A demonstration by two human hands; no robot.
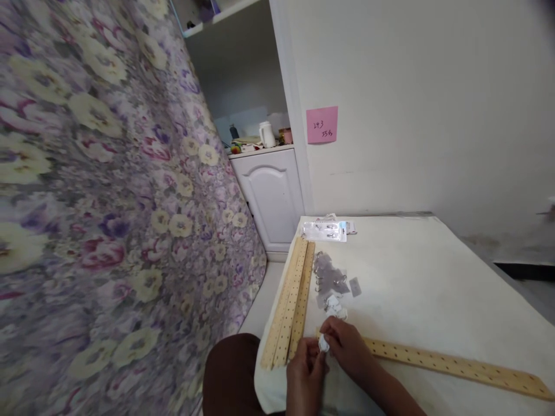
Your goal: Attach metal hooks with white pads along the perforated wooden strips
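Observation:
Near the front edge of the table, a small white piece [324, 343] is pinched between my two hands; its kind is too small to make out. My left hand [304, 370] is closed on its lower left side. From the right, my right hand [346, 345] grips it with closed fingertips. Under my right hand and wrist runs a wooden strip with rows of holes [437, 359], partly hidden. Just beyond my fingers lies a small pile of white pieces [333, 308]. Farther back are several clear grey plastic pieces with metal hooks [330, 276].
Several perforated wooden strips [291, 306] lie side by side along the table's left edge. A clear plastic package [323, 230] lies at the far end of the cream-covered table [433, 271]. One grey square [355, 286] lies apart. A floral curtain [130, 231] hangs left.

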